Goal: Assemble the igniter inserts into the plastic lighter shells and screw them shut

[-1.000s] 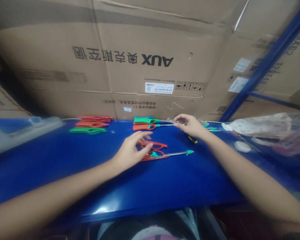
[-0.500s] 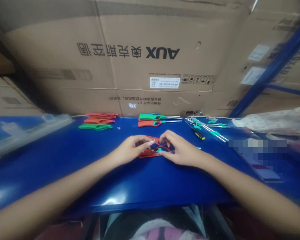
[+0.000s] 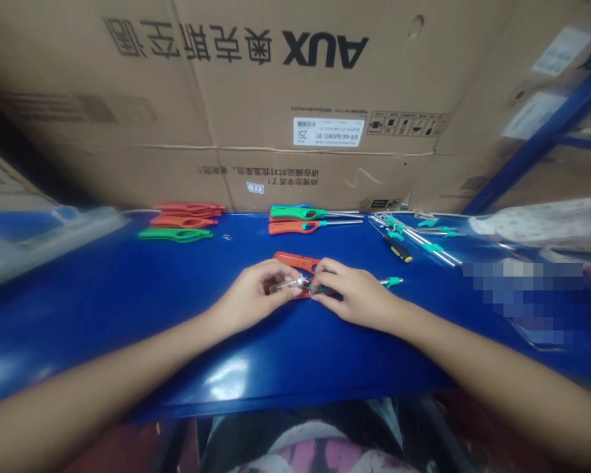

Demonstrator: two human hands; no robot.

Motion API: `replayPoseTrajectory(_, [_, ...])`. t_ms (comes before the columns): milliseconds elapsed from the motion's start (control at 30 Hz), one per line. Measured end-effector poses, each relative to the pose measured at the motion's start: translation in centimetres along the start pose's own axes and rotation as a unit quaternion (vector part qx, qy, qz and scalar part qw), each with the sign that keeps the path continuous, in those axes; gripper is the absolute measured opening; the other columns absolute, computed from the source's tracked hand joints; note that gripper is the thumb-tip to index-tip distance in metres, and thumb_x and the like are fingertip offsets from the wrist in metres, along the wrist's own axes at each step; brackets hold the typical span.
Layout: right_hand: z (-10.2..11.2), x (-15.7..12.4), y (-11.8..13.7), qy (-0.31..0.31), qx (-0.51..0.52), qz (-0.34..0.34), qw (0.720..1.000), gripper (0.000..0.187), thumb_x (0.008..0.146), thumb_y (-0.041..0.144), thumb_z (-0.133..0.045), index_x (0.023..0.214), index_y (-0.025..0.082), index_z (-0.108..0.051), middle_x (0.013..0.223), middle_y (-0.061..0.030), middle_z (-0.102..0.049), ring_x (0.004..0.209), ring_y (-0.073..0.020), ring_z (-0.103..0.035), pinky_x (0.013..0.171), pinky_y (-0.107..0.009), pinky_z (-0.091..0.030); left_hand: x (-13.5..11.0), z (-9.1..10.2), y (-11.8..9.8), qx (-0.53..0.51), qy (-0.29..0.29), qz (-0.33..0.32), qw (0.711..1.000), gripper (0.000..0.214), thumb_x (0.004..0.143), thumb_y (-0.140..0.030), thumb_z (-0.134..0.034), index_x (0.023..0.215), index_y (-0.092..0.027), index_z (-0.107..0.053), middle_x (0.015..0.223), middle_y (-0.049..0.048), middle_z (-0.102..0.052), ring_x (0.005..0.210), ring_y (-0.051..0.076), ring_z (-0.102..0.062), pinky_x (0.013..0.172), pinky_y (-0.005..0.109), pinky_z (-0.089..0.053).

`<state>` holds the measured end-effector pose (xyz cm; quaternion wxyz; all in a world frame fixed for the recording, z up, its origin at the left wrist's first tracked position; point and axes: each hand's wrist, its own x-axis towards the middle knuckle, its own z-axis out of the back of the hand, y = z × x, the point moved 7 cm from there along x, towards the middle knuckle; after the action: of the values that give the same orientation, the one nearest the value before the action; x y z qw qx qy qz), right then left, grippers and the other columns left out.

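Observation:
My left hand [image 3: 253, 295] and my right hand [image 3: 352, 295] meet at the middle of the blue table [image 3: 128, 295]. Both pinch a small clear tube-like part [image 3: 288, 285] held over a red lighter shell [image 3: 295, 261]. A metal rod with a teal tip [image 3: 393, 282] sticks out to the right from under my right hand. What my right fingers grip exactly is partly hidden.
Two assembled long lighters, green and red [image 3: 300, 220], lie at the back centre. Red and green shells [image 3: 182, 223] are stacked at back left. Loose teal-tipped rods [image 3: 423, 240] and a black-yellow screwdriver [image 3: 396, 249] lie at back right. A large cardboard box [image 3: 276, 98] stands behind.
My right hand came back from the rods at the back right to the centre and joined my left hand on the red lighter parts; the camera tilted down slightly.

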<state>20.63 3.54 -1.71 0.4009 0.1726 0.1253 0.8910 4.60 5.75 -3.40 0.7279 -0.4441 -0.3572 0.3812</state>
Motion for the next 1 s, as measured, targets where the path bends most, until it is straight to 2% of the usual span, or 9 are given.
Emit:
replayPoseTrajectory(133, [0.2, 0.1, -0.2, -0.023, 0.076, -0.012, 0.997, 0.003, 0.090, 0.021, -0.065, 0.092, 0.020, -0.066, 0.101, -0.0029, -0.062, 0.079, -0.0127, -0.058, 0.069, -0.025, -0.043, -0.1, -0.1, 0.0, 0.036, -0.002, -0.019, 0.999, 0.024, 0.083, -0.035, -0.072, 0.097, -0.015, -0.071, 0.099, 0.0100, -0.072, 0.087, 0.021, -0.069, 0.079, 0.036, -0.057])
replayPoseTrajectory(267, [0.0, 0.5, -1.5, -0.019, 0.179, -0.088, 0.980, 0.005, 0.085, 0.023, -0.069, 0.085, 0.018, -0.068, 0.070, 0.0028, -0.058, 0.057, -0.0087, -0.048, 0.056, -0.023, -0.037, -0.2, -0.1, 0.0, 0.062, 0.001, -0.027, 0.998, 0.021, 0.085, -0.034, -0.072, 0.096, -0.016, -0.071, 0.098, 0.0085, -0.072, 0.085, 0.020, -0.069, 0.077, 0.033, -0.057])
replayPoseTrajectory(400, [-0.2, 0.8, -2.7, -0.003, 0.298, -0.158, 0.941, 0.015, 0.083, 0.028, -0.071, 0.081, 0.015, -0.065, 0.065, 0.0034, -0.059, 0.052, -0.0062, -0.044, 0.050, -0.021, -0.034, -0.2, -0.1, 0.3, 0.061, 0.000, -0.025, 0.998, 0.021, 0.085, -0.033, -0.072, 0.098, -0.016, -0.071, 0.100, 0.0085, -0.073, 0.088, 0.020, -0.070, 0.080, 0.033, -0.057])
replayPoseTrajectory(533, [-0.5, 0.7, -3.2, 0.014, 0.410, -0.186, 0.893, 0.029, 0.075, 0.036, -0.080, 0.083, 0.016, -0.060, 0.061, 0.0047, -0.059, 0.050, -0.0068, -0.051, 0.048, -0.020, -0.040, -0.1, 0.1, 0.4, 0.053, -0.013, -0.018, 0.998, 0.026, 0.084, -0.036, -0.073, 0.100, -0.016, -0.071, 0.099, 0.0080, -0.075, 0.087, 0.020, -0.070, 0.079, 0.031, -0.056])
replayPoseTrajectory(667, [-1.0, 0.6, -3.3, 0.028, 0.468, -0.200, 0.860, 0.041, 0.071, 0.046, -0.083, 0.086, 0.016, -0.060, 0.057, 0.0052, -0.060, 0.047, -0.0087, -0.057, 0.046, -0.021, -0.048, -0.1, -0.1, -0.1, 0.093, 0.007, -0.018, 0.995, 0.032, 0.099, -0.043, -0.053, 0.096, -0.016, -0.071, 0.085, 0.0041, -0.072, 0.075, 0.016, -0.065, 0.072, 0.027, -0.052])
replayPoseTrajectory(767, [-1.4, 0.7, -3.0, 0.041, 0.480, -0.191, 0.855, 0.042, 0.074, 0.051, -0.080, 0.086, 0.014, -0.063, 0.056, 0.0035, -0.062, 0.046, -0.0087, -0.059, 0.047, -0.021, -0.050, -0.1, 0.1, -0.6, 0.144, 0.006, -0.023, 0.989, 0.041, 0.103, -0.044, -0.041, 0.094, -0.016, -0.069, 0.076, 0.0020, -0.066, 0.070, 0.015, -0.060, 0.069, 0.026, -0.047])
replayPoseTrajectory(933, [-1.5, 0.7, -3.0, 0.031, 0.477, -0.186, 0.859, 0.041, 0.075, 0.049, -0.079, 0.089, 0.012, -0.069, 0.062, -0.0003, -0.068, 0.051, -0.0101, -0.064, 0.050, -0.022, -0.054, -0.2, 0.0, -1.1, 0.137, 0.015, -0.013, 0.990, 0.039, 0.105, -0.044, -0.035, 0.102, -0.018, -0.065, 0.098, 0.0028, -0.069, 0.091, 0.018, -0.062, 0.084, 0.027, -0.045])
replayPoseTrajectory(1000, [-1.6, 0.6, -2.9, 0.035, 0.475, -0.182, 0.860, 0.040, 0.076, 0.048, -0.079, 0.089, 0.011, -0.071, 0.062, -0.0012, -0.069, 0.051, -0.0102, -0.064, 0.051, -0.022, -0.055, -0.3, -0.1, -1.2, 0.138, 0.019, -0.010, 0.990, 0.033, 0.105, -0.044, -0.038, 0.105, -0.020, -0.061, 0.097, 0.0009, -0.067, 0.089, 0.016, -0.061, 0.081, 0.026, -0.044])
